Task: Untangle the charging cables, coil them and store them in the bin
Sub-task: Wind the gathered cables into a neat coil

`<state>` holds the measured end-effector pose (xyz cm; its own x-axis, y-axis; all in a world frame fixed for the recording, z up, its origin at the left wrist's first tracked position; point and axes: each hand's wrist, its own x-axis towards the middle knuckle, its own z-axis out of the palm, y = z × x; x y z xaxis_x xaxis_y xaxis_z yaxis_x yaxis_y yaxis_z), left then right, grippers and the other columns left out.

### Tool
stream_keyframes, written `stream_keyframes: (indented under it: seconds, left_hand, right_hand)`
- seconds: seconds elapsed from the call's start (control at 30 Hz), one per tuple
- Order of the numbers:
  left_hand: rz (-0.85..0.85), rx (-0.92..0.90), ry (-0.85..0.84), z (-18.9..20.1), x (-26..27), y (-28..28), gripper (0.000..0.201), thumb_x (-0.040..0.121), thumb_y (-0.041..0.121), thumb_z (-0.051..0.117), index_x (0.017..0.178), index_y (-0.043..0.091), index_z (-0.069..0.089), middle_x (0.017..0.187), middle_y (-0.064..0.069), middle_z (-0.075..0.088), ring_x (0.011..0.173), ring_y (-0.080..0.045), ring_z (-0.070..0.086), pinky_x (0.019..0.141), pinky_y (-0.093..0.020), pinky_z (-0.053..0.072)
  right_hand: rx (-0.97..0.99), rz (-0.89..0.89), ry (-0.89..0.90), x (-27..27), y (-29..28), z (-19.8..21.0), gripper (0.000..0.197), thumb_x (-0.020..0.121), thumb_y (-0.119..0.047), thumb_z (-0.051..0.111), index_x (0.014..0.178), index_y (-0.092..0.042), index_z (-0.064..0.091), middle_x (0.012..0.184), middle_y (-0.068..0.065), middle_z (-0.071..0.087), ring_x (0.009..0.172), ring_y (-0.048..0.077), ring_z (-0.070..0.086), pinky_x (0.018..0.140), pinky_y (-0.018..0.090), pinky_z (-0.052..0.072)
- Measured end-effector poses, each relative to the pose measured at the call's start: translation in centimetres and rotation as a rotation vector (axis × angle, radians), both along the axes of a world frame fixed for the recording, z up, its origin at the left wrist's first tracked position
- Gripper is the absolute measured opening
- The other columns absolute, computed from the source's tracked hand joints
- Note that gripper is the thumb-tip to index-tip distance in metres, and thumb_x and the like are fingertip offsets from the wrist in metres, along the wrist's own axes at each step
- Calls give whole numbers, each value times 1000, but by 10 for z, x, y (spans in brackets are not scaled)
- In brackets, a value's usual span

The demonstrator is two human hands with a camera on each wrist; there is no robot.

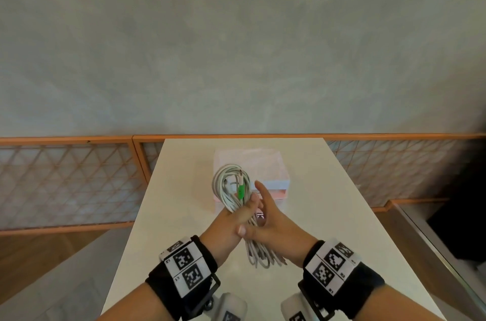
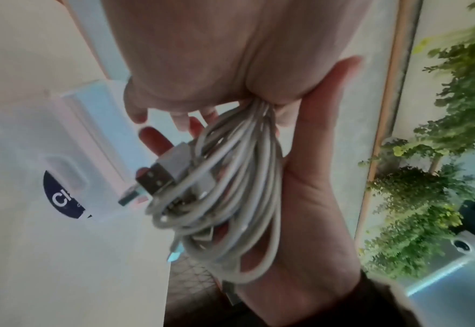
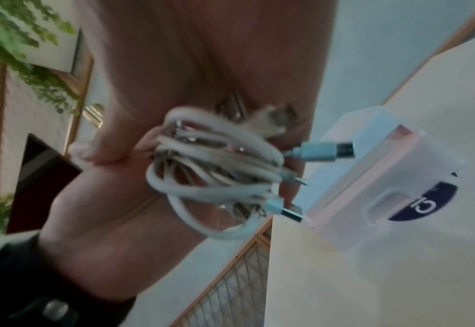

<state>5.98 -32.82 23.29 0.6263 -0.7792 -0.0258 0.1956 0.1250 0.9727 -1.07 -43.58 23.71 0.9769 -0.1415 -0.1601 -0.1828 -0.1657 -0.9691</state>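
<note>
A bundle of white charging cables [image 1: 228, 185] is looped into one long coil with a green plug [image 1: 240, 190] in it. My left hand [image 1: 234, 218] grips the coil [image 2: 244, 177] round its middle, above the white table [image 1: 328, 215]. My right hand [image 1: 274, 224] lies flat against the coil's right side, fingers straight up, thumb across my left hand. Metal USB plugs [image 2: 157, 179] and a pale blue plug [image 3: 323, 151] stick out of the loops [image 3: 216, 159]. The translucent bin [image 1: 273, 163] stands just behind the hands; whether it has a lid on I cannot tell.
The table is narrow, with edges close on both sides. An orange lattice railing [image 1: 65, 181] runs behind and beside it. A dark box [image 1: 462, 218] sits low at the right. Green plants [image 2: 440, 132] show in the wrist views.
</note>
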Motion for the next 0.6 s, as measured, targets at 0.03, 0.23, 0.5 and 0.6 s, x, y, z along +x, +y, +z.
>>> stream_keyframes:
  seconds: [0.03,0.23,0.5,0.6]
  left_hand:
    - [-7,13,14,-1,1,0,33,81,48,51,87,16,58,83,9,64,84,-3,63,73,-22,49]
    - [17,62,129,-3,2,-2,33,81,51,53,84,20,65,91,1,68,89,-5,67,78,-24,54]
    - [138,-33,285,-4,1,-6,51,73,57,62,107,20,68,115,-5,70,118,-24,59,107,-50,38]
    - [92,-70,295,-1,0,-4,53,73,49,56,116,19,62,103,9,74,108,-15,65,97,-39,49]
  right_hand:
    - [-1,45,2,-1,0,-1,111,65,-48,78,145,-38,2,149,-12,30,136,5,33,101,20,40]
    - [-132,174,-3,-2,3,10,85,75,-12,74,142,-30,25,134,-11,53,123,-1,49,107,30,41]
    - [-379,-27,-128,-2,7,7,70,75,-15,60,135,-43,35,120,-9,63,109,12,61,93,46,50]
    - [-257,17,-124,-2,5,15,69,77,-2,61,127,-46,41,116,3,65,106,29,61,92,53,49]
